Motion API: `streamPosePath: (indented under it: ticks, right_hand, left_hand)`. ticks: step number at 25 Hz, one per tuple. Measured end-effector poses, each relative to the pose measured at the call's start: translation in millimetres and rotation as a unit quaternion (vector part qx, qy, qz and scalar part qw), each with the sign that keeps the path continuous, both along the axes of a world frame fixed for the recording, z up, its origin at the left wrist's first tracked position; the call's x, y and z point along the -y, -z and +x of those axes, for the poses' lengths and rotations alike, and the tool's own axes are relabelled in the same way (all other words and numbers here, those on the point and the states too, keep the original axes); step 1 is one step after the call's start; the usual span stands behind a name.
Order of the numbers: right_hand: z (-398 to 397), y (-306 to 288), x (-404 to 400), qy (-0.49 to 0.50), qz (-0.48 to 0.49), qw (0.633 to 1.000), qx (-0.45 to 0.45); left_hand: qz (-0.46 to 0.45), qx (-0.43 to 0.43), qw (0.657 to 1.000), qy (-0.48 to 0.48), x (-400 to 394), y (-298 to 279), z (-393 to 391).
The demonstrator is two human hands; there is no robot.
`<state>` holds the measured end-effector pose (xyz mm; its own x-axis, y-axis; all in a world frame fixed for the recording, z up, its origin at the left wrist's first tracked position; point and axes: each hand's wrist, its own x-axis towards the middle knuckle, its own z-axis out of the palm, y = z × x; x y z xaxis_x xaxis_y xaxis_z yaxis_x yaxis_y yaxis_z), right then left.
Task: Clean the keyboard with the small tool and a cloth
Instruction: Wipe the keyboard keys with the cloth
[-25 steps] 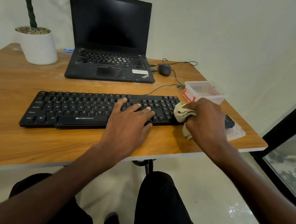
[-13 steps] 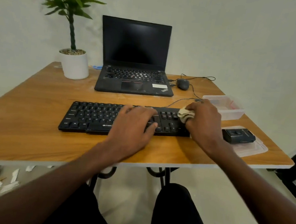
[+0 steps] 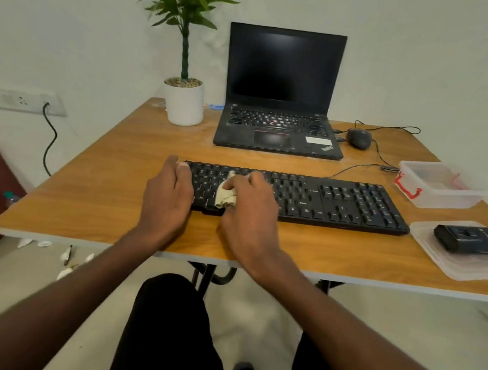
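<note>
The keyboard (image 3: 310,199) lies near the table's (image 3: 114,201) front edge. The right hand (image 3: 249,212) bunches a cloth (image 3: 224,196) in curled fingers on its left keys; the left hand (image 3: 167,198), fingers together, braces the left end. Wiping looks underway; the right half seems left.

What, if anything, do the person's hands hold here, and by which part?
The right hand grips a bunched cloth, most of it hidden under the fingers. The left hand holds nothing; it rests on the keyboard's left end.
</note>
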<state>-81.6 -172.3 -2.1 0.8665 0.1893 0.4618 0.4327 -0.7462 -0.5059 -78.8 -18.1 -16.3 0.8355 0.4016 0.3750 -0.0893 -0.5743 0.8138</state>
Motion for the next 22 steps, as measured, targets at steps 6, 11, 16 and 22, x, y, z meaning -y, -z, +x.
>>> streamPosePath:
  ticks: [6, 11, 16, 22]
  right_hand:
    - [2.1, 3.9, -36.9, -0.192, -0.017, 0.981, 0.007]
    - [-0.9, -3.3, 59.3, -0.199, -0.15, 0.967, 0.042]
    - [-4.5, -31.5, 144.3, 0.006, -0.113, 0.993, -0.031]
    - [-14.2, -56.7, 166.2, 0.005, 0.59, 0.704, -0.397]
  left_hand:
    - [-0.057, -0.014, 0.997, -0.051, -5.7, -2.7, 2.4]
    - [0.065, -0.028, 0.996, -0.058, -4.1, 1.3, 4.9]
    - [0.039, -0.019, 0.999, -0.025, -6.6, 1.3, 0.5]
    - [0.025, 0.099, 0.995, 0.007, 31.3, -33.2, -12.9]
